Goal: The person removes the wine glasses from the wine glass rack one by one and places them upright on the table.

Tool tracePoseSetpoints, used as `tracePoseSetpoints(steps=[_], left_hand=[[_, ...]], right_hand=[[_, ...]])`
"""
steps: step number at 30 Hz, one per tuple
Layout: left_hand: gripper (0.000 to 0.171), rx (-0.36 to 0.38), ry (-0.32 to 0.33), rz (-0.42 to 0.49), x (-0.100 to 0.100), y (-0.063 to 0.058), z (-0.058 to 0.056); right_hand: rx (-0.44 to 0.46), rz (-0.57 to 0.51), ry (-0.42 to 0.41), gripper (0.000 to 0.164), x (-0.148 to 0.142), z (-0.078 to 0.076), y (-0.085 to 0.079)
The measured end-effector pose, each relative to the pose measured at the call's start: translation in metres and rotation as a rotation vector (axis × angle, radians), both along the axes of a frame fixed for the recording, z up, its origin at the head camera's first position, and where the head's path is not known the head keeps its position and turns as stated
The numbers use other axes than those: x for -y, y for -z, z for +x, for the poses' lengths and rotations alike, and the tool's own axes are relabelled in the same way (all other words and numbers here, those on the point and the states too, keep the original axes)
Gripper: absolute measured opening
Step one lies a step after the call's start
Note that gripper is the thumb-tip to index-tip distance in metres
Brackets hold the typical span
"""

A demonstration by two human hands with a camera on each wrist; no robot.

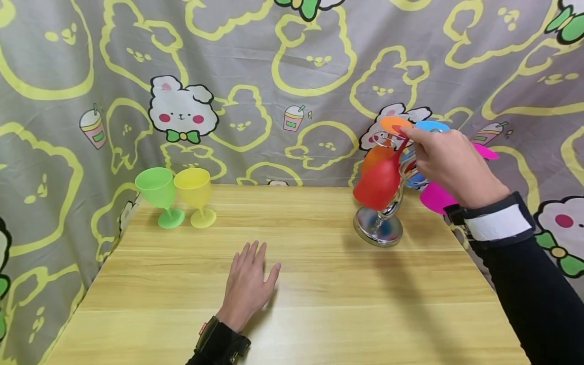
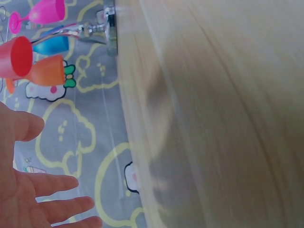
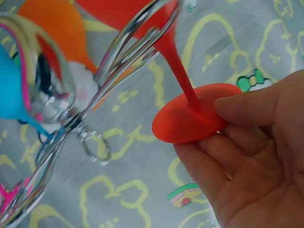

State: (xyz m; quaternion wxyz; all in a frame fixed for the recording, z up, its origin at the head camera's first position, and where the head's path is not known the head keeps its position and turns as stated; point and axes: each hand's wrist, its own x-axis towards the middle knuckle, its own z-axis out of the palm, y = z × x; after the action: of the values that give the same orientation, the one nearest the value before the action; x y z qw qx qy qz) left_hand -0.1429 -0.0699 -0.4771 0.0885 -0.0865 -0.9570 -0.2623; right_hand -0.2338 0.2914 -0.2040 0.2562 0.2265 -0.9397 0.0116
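Note:
My right hand (image 1: 449,162) pinches the foot of a red plastic goblet (image 1: 377,185) between thumb and fingers. The goblet hangs bowl down and tilted beside a chrome goblet rack (image 1: 378,230). In the right wrist view its stem runs close by the rack's wire loop (image 3: 128,42), and the thumb lies on top of the foot (image 3: 178,121). Orange (image 1: 374,158), blue (image 1: 416,175) and magenta (image 1: 435,197) goblets hang upside down on the rack, partly hidden by the hand. My left hand (image 1: 248,284), fingers straight and holding nothing, is over the front part of the table.
A green goblet (image 1: 157,187) and a yellow goblet (image 1: 193,187) stand upright side by side at the wooden table's (image 1: 319,324) back left. Behind the table hangs a grey patterned curtain (image 1: 255,116), which also runs along both sides.

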Motion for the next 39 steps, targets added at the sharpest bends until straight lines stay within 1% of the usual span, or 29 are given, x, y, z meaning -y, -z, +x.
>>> tracePoseSetpoints(steps=[2,4,6,9,11,14,18,21,24,27,31,33,36,38,39], left_hand=[[0.069,0.007,0.002,0.005,0.0,0.001,0.0],[0.069,0.009,0.003,0.004,0.0,0.001,0.001],[0.069,0.009,0.001,0.005,0.0,0.001,0.001],[0.068,0.004,-0.005,0.004,0.0,0.001,0.002],[0.069,0.003,-0.008,0.007,0.0,0.0,0.002],[0.069,0.0,-0.007,0.009,0.001,0.0,0.002],[0.068,-0.003,-0.001,0.014,0.001,0.0,0.002],[0.069,-0.004,-0.003,0.019,0.002,0.0,0.002],[0.068,-0.003,-0.006,0.026,0.003,-0.001,0.002],[0.067,-0.004,-0.006,0.035,0.004,-0.001,0.002],[0.067,-0.004,-0.007,0.042,0.004,-0.001,0.002],[0.067,-0.002,-0.007,0.045,0.005,-0.002,0.002],[0.067,-0.002,-0.006,0.053,0.005,-0.002,0.002],[0.067,0.0,-0.004,0.059,0.004,-0.002,0.003],[0.067,0.001,-0.003,0.062,0.004,-0.002,0.003]], right_hand=[[-0.023,0.003,-0.017,0.042,0.006,0.006,-0.001],[-0.053,-0.005,-0.033,0.047,0.012,0.012,-0.003],[-0.1,-0.011,-0.056,0.047,0.019,0.017,-0.006],[-0.175,-0.029,-0.079,0.044,0.028,0.024,-0.009],[-0.204,-0.051,-0.085,0.041,0.034,0.029,-0.009],[-0.203,-0.115,-0.085,0.038,0.04,0.033,-0.005],[-0.131,-0.288,-0.114,0.033,0.042,0.036,0.013],[-0.055,-0.418,-0.136,0.03,0.043,0.036,0.033],[0.047,-0.51,-0.128,0.027,0.042,0.034,0.055],[0.18,-0.575,-0.088,0.028,0.04,0.033,0.081],[0.399,-0.685,-0.02,0.029,0.039,0.03,0.114],[0.532,-0.788,-0.011,0.031,0.04,0.028,0.13],[0.71,-0.973,-0.009,0.034,0.042,0.025,0.152],[0.794,-1.095,-0.015,0.037,0.044,0.023,0.165],[0.821,-1.139,-0.011,0.037,0.045,0.022,0.171]])
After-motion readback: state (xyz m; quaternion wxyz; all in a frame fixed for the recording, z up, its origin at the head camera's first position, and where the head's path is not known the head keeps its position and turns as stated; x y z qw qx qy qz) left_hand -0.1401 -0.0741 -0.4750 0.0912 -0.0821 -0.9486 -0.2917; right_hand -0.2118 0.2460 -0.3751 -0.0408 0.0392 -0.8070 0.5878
